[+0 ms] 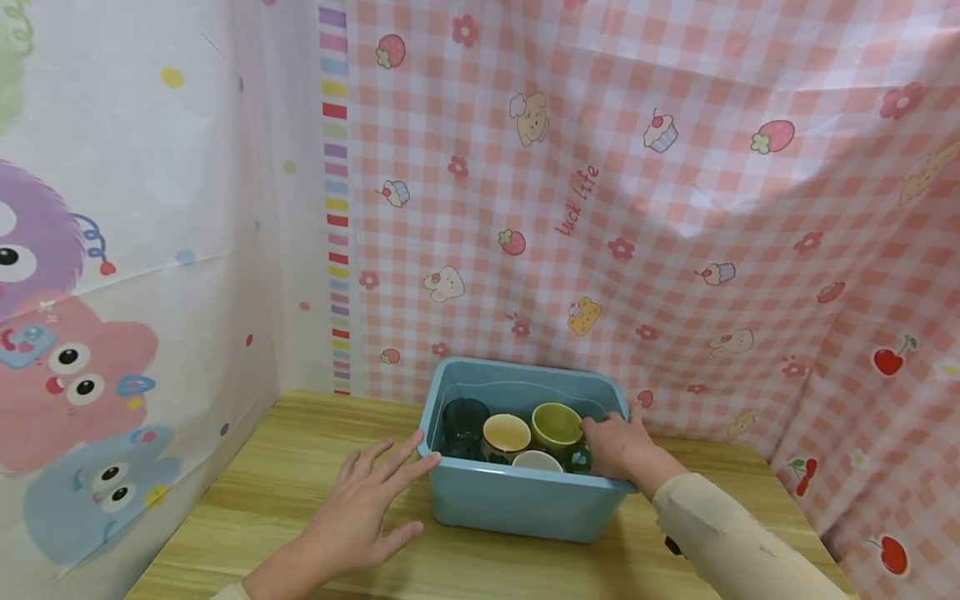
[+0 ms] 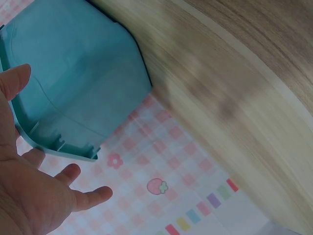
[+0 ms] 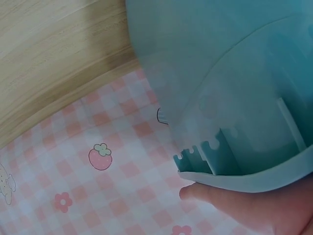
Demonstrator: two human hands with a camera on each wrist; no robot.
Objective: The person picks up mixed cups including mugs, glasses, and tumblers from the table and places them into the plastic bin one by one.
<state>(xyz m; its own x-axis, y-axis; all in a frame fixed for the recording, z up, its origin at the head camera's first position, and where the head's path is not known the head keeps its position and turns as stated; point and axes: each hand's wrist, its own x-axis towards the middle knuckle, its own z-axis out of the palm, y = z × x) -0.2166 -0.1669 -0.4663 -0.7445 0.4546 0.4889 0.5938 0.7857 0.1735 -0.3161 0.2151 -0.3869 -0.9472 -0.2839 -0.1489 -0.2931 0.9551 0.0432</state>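
A blue plastic bin (image 1: 525,500) holds several cups: a dark glass (image 1: 465,421), a cream-lined cup (image 1: 507,433), an olive-green cup (image 1: 557,423), a white-rimmed cup (image 1: 537,462) and a green glass piece (image 1: 580,460). My right hand (image 1: 621,448) reaches over the bin's right end, its fingers dipping inside beside the olive-green cup and the green piece. What those fingertips hold is hidden; one finger (image 3: 215,196) shows outside the rim in the right wrist view. Fingers spread, my left hand (image 1: 367,508) has its fingertips at the bin's left rim and holds nothing.
The bin stands on a wood-grain table (image 1: 300,475), near its back edge. Behind hangs a pink checked cloth (image 1: 480,208) with printed fruit and cakes. To the left is a white cloth (image 1: 187,333) with cartoon figures.
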